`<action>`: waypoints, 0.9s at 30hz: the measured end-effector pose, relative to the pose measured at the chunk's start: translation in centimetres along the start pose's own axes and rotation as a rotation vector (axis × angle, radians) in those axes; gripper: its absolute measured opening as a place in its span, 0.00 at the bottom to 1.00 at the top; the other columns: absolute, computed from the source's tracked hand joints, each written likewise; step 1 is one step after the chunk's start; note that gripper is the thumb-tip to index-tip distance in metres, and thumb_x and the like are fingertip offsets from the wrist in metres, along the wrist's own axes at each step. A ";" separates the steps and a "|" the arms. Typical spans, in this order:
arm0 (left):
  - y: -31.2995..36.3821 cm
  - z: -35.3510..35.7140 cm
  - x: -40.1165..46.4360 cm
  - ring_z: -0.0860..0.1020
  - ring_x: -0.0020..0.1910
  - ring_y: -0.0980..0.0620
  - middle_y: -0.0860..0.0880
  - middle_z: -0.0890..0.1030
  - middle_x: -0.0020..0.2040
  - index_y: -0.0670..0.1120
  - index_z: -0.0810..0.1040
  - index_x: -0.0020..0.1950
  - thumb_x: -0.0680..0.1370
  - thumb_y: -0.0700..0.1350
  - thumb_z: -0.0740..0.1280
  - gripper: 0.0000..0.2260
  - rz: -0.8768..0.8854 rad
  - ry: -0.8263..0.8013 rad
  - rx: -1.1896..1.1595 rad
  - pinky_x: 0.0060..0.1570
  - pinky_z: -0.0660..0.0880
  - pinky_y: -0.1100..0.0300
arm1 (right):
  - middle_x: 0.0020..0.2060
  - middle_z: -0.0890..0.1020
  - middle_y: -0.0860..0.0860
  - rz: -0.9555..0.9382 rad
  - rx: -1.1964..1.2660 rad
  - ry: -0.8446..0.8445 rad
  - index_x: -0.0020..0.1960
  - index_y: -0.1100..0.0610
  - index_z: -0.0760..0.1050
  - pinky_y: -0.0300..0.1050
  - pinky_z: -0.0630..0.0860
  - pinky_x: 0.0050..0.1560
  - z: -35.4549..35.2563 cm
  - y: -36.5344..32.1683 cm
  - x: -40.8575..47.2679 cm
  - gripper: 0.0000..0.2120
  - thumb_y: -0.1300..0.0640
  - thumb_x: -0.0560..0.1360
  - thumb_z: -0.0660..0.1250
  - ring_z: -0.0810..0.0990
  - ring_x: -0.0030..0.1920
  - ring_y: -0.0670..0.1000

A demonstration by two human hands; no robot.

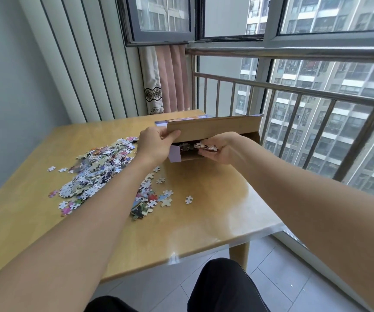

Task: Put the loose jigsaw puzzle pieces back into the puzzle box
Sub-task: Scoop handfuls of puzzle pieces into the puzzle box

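A heap of loose puzzle pieces (98, 174) spreads over the bench (192, 224) toward its left edge. Beyond it, the left hand (153, 145) pinches the raised lid flap (213, 129) of the puzzle box (252, 137) at the far right corner. Just right, the right hand (219, 152) cups a handful of pieces (206, 147) at the box's opening.

Box interior (187, 147) mostly behind raised flap (213, 128)
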State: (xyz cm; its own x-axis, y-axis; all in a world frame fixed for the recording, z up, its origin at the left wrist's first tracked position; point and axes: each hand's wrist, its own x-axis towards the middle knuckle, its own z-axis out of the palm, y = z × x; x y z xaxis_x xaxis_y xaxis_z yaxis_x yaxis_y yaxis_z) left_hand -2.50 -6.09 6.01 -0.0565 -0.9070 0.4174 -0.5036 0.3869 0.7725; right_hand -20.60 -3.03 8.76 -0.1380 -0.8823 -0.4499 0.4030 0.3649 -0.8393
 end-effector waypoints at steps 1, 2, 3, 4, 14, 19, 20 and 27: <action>0.0 -0.1 0.0 0.77 0.39 0.65 0.62 0.80 0.39 0.47 0.86 0.56 0.79 0.52 0.70 0.11 0.001 0.000 -0.003 0.35 0.69 0.71 | 0.65 0.75 0.61 -0.028 -0.013 0.008 0.57 0.67 0.75 0.46 0.81 0.57 0.5 0.1 0.4 0.11 0.76 0.76 0.65 0.76 0.64 0.59; 0.1 -0.2 0.1 0.77 0.38 0.65 0.63 0.80 0.39 0.47 0.86 0.55 0.79 0.52 0.70 0.11 0.003 0.002 -0.006 0.35 0.69 0.71 | 0.65 0.75 0.62 -0.060 -0.018 0.018 0.61 0.68 0.75 0.45 0.77 0.63 0.8 0.1 0.8 0.13 0.76 0.78 0.62 0.76 0.64 0.59; 0.1 -0.3 0.1 0.78 0.39 0.63 0.63 0.80 0.39 0.48 0.86 0.55 0.79 0.52 0.70 0.11 0.002 0.004 -0.012 0.35 0.69 0.73 | 0.65 0.76 0.61 -0.089 -0.010 0.032 0.65 0.67 0.73 0.44 0.75 0.66 1.1 0.2 1.2 0.17 0.76 0.78 0.60 0.77 0.63 0.58; 0.1 -0.5 0.3 0.79 0.40 0.60 0.63 0.81 0.40 0.48 0.86 0.54 0.79 0.52 0.70 0.10 -0.002 0.001 -0.025 0.36 0.70 0.73 | 0.63 0.76 0.61 -0.118 -0.003 0.047 0.67 0.67 0.72 0.44 0.74 0.65 1.2 0.1 1.6 0.18 0.76 0.78 0.59 0.77 0.61 0.58; 0.5 -1.7 1.5 0.83 0.49 0.45 0.48 0.86 0.46 0.49 0.87 0.52 0.79 0.51 0.70 0.08 -0.022 0.022 -0.161 0.53 0.80 0.51 | 0.56 0.79 0.55 -0.600 -1.014 0.179 0.65 0.61 0.74 0.45 0.78 0.50 -1.6 -0.6 3.0 0.16 0.69 0.79 0.59 0.78 0.52 0.54; 1.1 -1.0 1.5 0.80 0.42 0.49 0.46 0.86 0.45 0.49 0.87 0.50 0.79 0.51 0.70 0.08 -0.016 0.029 -0.167 0.52 0.80 0.45 | 0.55 0.83 0.55 -1.021 -1.596 0.259 0.66 0.55 0.79 0.48 0.76 0.47 -2.8 -0.6 2.6 0.15 0.62 0.81 0.63 0.79 0.50 0.58; 1.3 -0.9 1.5 0.82 0.45 0.47 0.48 0.86 0.45 0.50 0.87 0.51 0.79 0.51 0.71 0.08 -0.012 0.030 -0.170 0.53 0.80 0.45 | 0.53 0.84 0.54 -1.105 -1.603 0.300 0.64 0.55 0.81 0.48 0.76 0.46 -2.9 -0.3 2.1 0.14 0.60 0.81 0.63 0.80 0.50 0.58; 0.3 0.1 0.8 0.73 0.29 0.64 0.59 0.82 0.32 0.46 0.87 0.50 0.80 0.50 0.70 0.09 0.031 -0.007 -0.072 0.36 0.70 0.65 | 0.45 0.86 0.48 -0.784 -1.748 -0.504 0.53 0.54 0.84 0.47 0.80 0.47 -2.2 5.7 -0.5 0.14 0.49 0.71 0.78 0.82 0.44 0.49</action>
State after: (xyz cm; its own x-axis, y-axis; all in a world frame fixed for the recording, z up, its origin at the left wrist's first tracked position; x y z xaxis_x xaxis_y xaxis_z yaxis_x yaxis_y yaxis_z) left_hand -2.74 -6.74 6.52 -0.0770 -0.8956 0.4381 -0.4382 0.4251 0.7920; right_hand -20.24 0.14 3.49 0.5381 -0.8414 -0.0497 -0.8224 -0.5112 -0.2498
